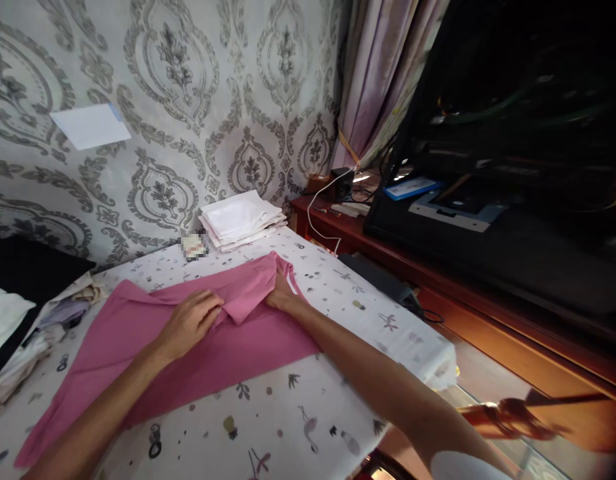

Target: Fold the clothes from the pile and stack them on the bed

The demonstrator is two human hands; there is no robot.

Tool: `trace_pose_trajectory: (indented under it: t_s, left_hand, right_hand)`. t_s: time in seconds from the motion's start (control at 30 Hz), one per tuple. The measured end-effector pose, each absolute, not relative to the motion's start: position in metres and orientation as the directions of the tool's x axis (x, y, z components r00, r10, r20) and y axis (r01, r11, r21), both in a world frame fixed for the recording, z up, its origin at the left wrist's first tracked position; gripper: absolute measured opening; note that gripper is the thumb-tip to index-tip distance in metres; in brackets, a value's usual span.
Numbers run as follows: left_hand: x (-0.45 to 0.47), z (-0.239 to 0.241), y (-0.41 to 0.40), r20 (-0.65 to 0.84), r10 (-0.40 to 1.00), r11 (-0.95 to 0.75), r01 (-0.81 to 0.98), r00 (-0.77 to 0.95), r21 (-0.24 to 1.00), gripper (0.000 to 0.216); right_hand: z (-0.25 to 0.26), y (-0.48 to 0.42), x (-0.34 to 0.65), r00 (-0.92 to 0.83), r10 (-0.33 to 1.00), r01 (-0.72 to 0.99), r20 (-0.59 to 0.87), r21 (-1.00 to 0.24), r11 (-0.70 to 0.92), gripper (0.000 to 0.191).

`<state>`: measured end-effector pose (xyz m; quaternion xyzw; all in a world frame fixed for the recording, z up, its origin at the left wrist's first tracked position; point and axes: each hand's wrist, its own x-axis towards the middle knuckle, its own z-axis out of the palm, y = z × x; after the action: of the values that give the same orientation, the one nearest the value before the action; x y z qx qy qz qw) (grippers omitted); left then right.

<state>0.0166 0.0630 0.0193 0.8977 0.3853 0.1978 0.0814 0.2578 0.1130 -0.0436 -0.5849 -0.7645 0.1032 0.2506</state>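
Observation:
A pink garment (138,347) lies spread on a bed covered by a white patterned sheet (288,413). My left hand (191,323) rests on the middle of the cloth, its fingers curled and pinching a raised fold. My right hand (281,293) reaches to the garment's far right corner, fingers tucked under and gripping the folded edge and a thin strap. The fold runs between both hands.
A stack of folded white cloths (241,220) sits at the far edge by the wallpapered wall. A heap of clothes (33,327) lies at the left. A red-brown wooden cabinet (438,267) with a dark screen, cables and boxes stands at the right.

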Motion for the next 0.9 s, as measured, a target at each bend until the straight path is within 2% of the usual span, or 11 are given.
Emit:
trace_pose_trajectory:
  t_s: [0.13, 0.23, 0.47, 0.57, 0.67, 0.73, 0.8, 0.9]
  left_hand:
    - [0.014, 0.016, 0.065, 0.259, 0.672, -0.739, 0.604, 0.694, 0.298, 0.027]
    - [0.011, 0.008, 0.067, 0.238, 0.655, -0.751, 0.584, 0.717, 0.307, 0.025]
    - [0.005, 0.009, 0.056, 0.180, 0.692, -0.709, 0.612, 0.699, 0.349, 0.028]
    - [-0.019, 0.014, 0.060, 0.205, 0.737, -0.671, 0.663, 0.644, 0.331, 0.032]
    - [-0.064, 0.015, 0.079, 0.230, 0.818, -0.568, 0.804, 0.527, 0.176, 0.035]
    - [-0.097, 0.015, 0.096, 0.196, 0.868, -0.468, 0.884, 0.456, 0.016, 0.049]
    - [-0.126, 0.016, 0.112, 0.117, 0.904, -0.399, 0.909, 0.411, -0.119, 0.062]
    - [-0.153, 0.018, 0.125, 0.010, 0.922, -0.374, 0.900, 0.386, -0.226, 0.063]
  right_hand:
    - [-0.027, 0.122, 0.279, -0.082, 0.989, 0.910, 0.120, -0.397, 0.124, 0.045]
    - [-0.023, 0.123, 0.292, -0.046, 0.994, 0.922, 0.103, -0.378, 0.082, 0.044]
    - [-0.010, 0.121, 0.304, -0.067, 0.995, 0.938, 0.078, -0.336, 0.089, 0.040]
    - [-0.002, 0.107, 0.297, -0.107, 0.983, 0.928, 0.148, -0.339, 0.152, 0.041]
    - [-0.003, 0.074, 0.276, -0.296, 0.897, 0.851, 0.328, -0.337, 0.403, 0.040]
    - [-0.008, 0.047, 0.258, -0.471, 0.813, 0.765, 0.342, -0.300, 0.569, 0.041]
    - [-0.013, 0.026, 0.239, -0.545, 0.785, 0.742, 0.294, -0.267, 0.615, 0.048]
    - [-0.013, 0.017, 0.221, -0.515, 0.830, 0.790, 0.214, -0.256, 0.557, 0.036]
